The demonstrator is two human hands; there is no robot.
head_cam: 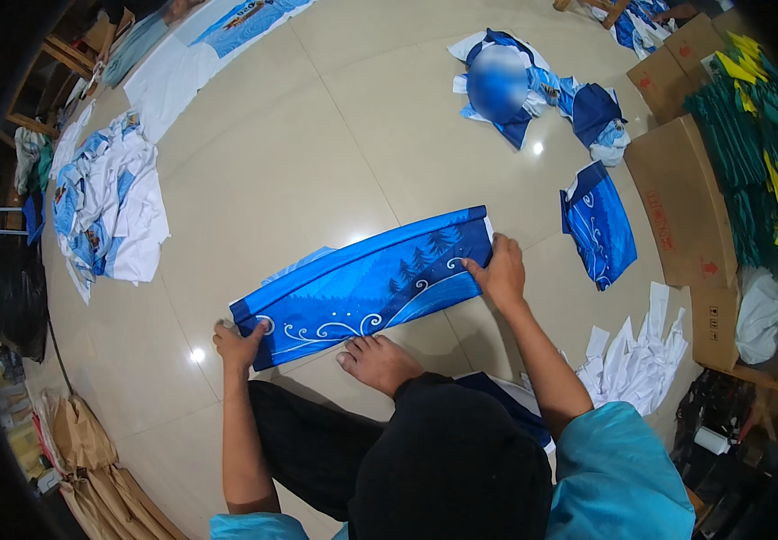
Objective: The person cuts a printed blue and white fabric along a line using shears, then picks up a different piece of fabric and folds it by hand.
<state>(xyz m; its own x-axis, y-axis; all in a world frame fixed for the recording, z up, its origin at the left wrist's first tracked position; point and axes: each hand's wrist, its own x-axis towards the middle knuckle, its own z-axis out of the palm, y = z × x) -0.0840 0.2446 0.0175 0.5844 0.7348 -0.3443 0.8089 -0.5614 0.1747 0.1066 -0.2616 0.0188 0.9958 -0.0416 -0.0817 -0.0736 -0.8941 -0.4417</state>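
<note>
Before me a blue printed fabric piece (362, 290) with white swirls and dark pine trees lies across the tiled floor. Its far long edge is rolled or folded over into a narrow band. My left hand (239, 344) grips the left end, thumb on top and fingers at the edge. At the opposite end, my right hand (502, 273) pinches the right edge the same way. My bare foot (382, 364) touches the near edge of the cloth. A lighter blue bit of fabric (301, 264) shows beyond the rolled band.
Another blue printed piece (602, 229) lies to the right, near cardboard boxes (679, 202) and green and yellow garments (733, 162). White fabric strips (635, 358) lie by my right arm. Crumpled printed cloths (119, 202) lie at left, more (524, 88) farther off. Another person's arm (109, 37) shows top left.
</note>
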